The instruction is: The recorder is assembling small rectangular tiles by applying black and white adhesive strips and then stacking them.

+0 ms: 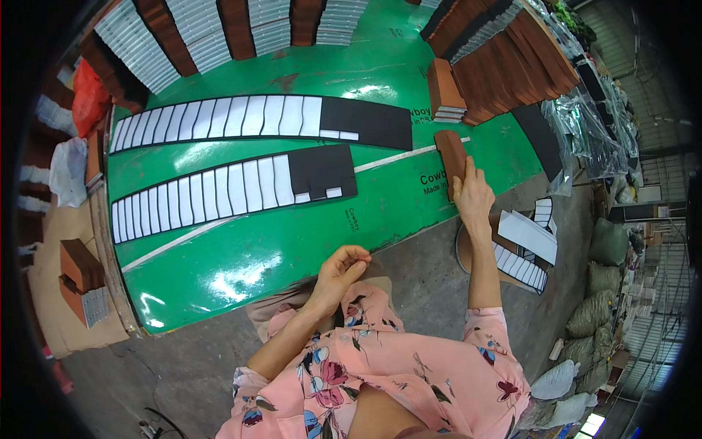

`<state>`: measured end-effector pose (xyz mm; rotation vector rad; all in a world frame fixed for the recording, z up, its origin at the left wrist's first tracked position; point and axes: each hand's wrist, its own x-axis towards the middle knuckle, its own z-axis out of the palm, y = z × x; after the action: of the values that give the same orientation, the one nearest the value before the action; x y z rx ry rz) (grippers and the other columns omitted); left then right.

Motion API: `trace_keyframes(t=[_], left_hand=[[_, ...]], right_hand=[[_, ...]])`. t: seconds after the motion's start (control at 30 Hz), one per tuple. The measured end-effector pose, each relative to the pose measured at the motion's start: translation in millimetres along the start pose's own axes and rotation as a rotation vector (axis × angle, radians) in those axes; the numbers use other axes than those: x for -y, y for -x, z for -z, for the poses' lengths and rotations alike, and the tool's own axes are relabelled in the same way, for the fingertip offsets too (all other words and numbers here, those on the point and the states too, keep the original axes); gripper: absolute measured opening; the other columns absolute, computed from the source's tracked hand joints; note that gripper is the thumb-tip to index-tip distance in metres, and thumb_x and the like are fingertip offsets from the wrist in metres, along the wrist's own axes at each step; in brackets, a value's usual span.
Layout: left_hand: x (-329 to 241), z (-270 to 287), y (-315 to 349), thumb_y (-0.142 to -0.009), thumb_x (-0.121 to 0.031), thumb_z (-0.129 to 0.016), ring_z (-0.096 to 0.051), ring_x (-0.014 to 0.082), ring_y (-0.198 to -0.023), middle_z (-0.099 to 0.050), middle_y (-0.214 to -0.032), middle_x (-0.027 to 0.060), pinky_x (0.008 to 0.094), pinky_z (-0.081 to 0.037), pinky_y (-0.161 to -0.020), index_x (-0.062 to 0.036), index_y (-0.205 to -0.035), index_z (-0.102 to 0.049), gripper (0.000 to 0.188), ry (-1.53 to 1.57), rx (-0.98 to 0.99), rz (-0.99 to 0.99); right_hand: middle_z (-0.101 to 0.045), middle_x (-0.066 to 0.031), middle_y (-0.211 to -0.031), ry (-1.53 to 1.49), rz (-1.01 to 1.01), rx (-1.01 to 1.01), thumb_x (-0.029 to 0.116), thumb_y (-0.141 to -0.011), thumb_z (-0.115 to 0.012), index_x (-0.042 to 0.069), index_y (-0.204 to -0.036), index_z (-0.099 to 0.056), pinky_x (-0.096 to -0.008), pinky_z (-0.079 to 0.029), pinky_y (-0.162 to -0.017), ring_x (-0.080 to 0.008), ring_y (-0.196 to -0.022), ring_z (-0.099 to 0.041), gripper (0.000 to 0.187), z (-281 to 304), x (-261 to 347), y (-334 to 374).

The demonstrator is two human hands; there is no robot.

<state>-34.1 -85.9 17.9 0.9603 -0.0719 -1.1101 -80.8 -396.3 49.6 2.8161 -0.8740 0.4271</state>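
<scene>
Across the green worktop [241, 256], glossy and reflecting light, two long black strips are lying side by side. The upper black strip [365, 121] is running from 9 to 1 o'clock; the lower black strip [322, 172] is sitting just below it. White rectangular labels [219, 117] are covering most of each strip in an overlapping row, leaving the right ends bare and matte. Some dark printed lettering is showing on the worktop near 2 o'clock, beside a pale line crossing the green.

Right hand [474, 196] is reaching out at 2 o'clock, fingers pressed together around the near end of a reddish-brown flat block [450, 152], which is resting on the worktop edge and pointing away from the hand. A stack of similar brown blocks [444, 88] with grey layered edges is standing just beyond it, and bigger rows of brown stacks [512, 58] are lining the 1 o'clock side.

Left hand [342, 269] is hovering at 6 o'clock over the worktop's near edge, fingers curled in, thumb meeting fingertips; whether it is pinching anything, cannot tell.

More white label sheets [526, 234] are lying at 3 o'clock, below the right forearm. Clear plastic wrapping [585, 132] is bunched at the far right, bulging sacks [596, 314] at 4 o'clock.
</scene>
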Motion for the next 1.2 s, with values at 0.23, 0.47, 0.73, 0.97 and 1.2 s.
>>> trace_keyframes(t=[0.23, 0.47, 0.73, 0.97, 1.2], left_hand=[[-6.2, 6.1, 3.1, -0.092, -0.005, -0.051, -0.052, 0.0072, -0.089, -0.058, -0.099, 0.0005, 0.0208, -0.041, -0.078, -0.0048, -0.105, -0.056, 0.014, -0.055, -0.049, -0.030], [-12.2, -5.0, -18.9, -0.092, -0.006, -0.049, -0.055, 0.0094, -0.087, -0.060, -0.094, 0.0022, 0.0230, -0.044, -0.079, -0.0044, -0.103, -0.057, 0.013, -0.131, -0.022, -0.014], [-54.0, -48.5, -67.4, -0.093, -0.030, -0.053, -0.055, 0.0137, -0.099, -0.056, -0.110, 0.0052, 0.0294, -0.047, -0.081, -0.0047, -0.119, -0.049, 0.036, 0.034, -0.014, 0.020], [-62.6, -42.7, -76.9, -0.087, -0.030, -0.061, -0.052, 0.0170, -0.104, -0.053, -0.114, 0.0076, 0.0378, -0.047, -0.082, -0.0036, -0.124, -0.041, 0.049, 0.152, -0.110, -0.057], [-82.2, -20.4, -87.3, -0.085, -0.013, -0.057, -0.058, 0.0148, -0.092, -0.056, -0.110, 0.0070, 0.0276, -0.048, -0.075, -0.0007, -0.126, -0.038, 0.047, 0.062, -0.064, -0.200]], right_hand=[[-0.058, -0.0166, -0.087, -0.077, 0.011, -0.231, 0.021, -0.079, -0.064, 0.005, -0.126, -0.047, -0.0409, -0.051, -0.055, -0.0346, -0.066, -0.061, 0.053, 16.6, -5.3, -6.7], [-0.058, -0.0175, -0.084, -0.056, -0.037, -0.004, 0.021, -0.078, -0.065, 0.003, -0.125, -0.047, -0.0429, -0.051, -0.053, -0.0356, -0.064, -0.061, 0.053, -1.4, -3.7, -0.4], [-0.060, -0.0086, -0.090, -0.335, 0.376, -0.257, 0.010, -0.069, -0.064, 0.004, -0.115, -0.054, -0.0333, -0.049, -0.064, -0.0237, -0.077, -0.061, 0.047, 58.1, 79.3, 17.6], [-0.057, -0.0140, -0.108, -0.316, 0.635, -0.120, 0.018, -0.069, -0.065, 0.003, -0.119, -0.053, -0.0344, -0.048, -0.077, -0.0271, -0.096, -0.057, 0.054, 76.1, 105.8, 34.4], [-0.051, -0.0136, -0.123, -1.372, -0.322, 0.319, 0.025, -0.082, -0.065, 0.002, -0.132, -0.040, -0.0351, -0.046, -0.086, -0.0255, -0.107, -0.053, 0.061, 39.4, 68.0, 61.1]])
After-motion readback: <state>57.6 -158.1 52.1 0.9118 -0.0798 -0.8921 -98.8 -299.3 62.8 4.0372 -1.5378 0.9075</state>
